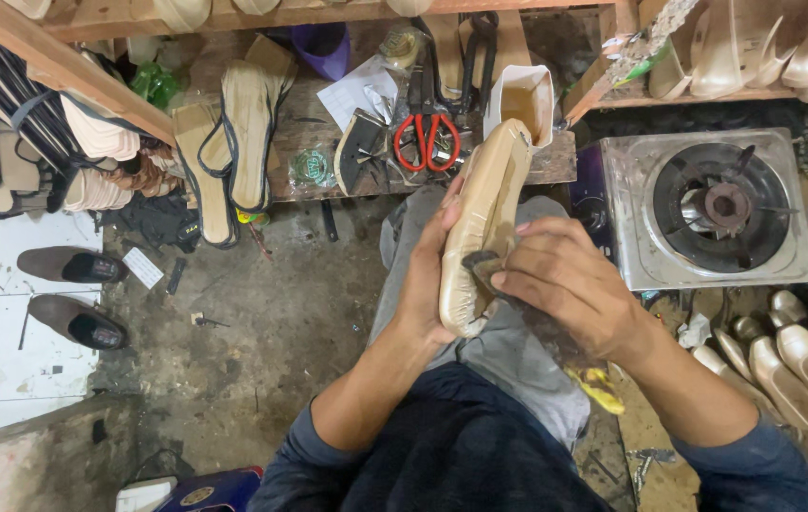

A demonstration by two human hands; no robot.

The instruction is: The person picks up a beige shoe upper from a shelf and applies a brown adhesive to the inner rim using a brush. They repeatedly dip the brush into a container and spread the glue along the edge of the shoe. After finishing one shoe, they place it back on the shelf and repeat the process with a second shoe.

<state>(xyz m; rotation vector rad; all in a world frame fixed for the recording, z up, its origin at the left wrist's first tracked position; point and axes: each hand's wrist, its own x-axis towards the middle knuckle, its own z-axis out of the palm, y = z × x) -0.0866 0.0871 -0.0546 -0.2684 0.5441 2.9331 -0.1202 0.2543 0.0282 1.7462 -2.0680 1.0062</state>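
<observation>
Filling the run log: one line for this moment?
left hand: holds tan shoe sole | right hand: presses dark pad on it

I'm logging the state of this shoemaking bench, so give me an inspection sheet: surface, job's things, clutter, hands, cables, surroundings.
Surface: low wooden bench, worn and crowded; stained concrete floor below.
Job's things: tan shoe sole held upright over the lap; small dark pad pressed against it.
Clutter: red-handled scissors, white cup, paper sheet, strapped sandals.
Hands: left hand grips the sole's side; right hand holds the pad on it.
Cables: nothing seen.
Surroundings: single gas burner at right, row of pale pumps, two brown shoes on white tiles.
</observation>
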